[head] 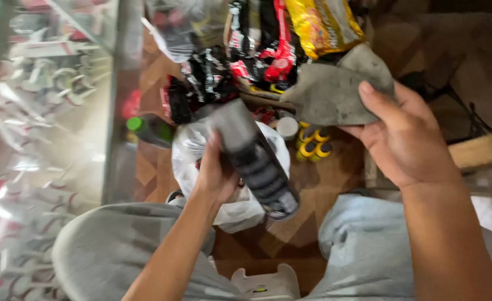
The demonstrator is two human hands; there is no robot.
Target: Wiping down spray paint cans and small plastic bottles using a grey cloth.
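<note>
My left hand grips a dark cylindrical can with a grey cap end, held tilted over my lap. My right hand holds a grey cloth at upper right, a little apart from the can. Below the can lies a white plastic bag on the floor. The whole view is motion-blurred.
A glass display case with red and white items fills the left. Black, red and yellow packets hang or lie ahead. Several small yellow-capped bottles stand on the patterned floor. A wooden plank is at right. My knees in grey trousers frame the bottom.
</note>
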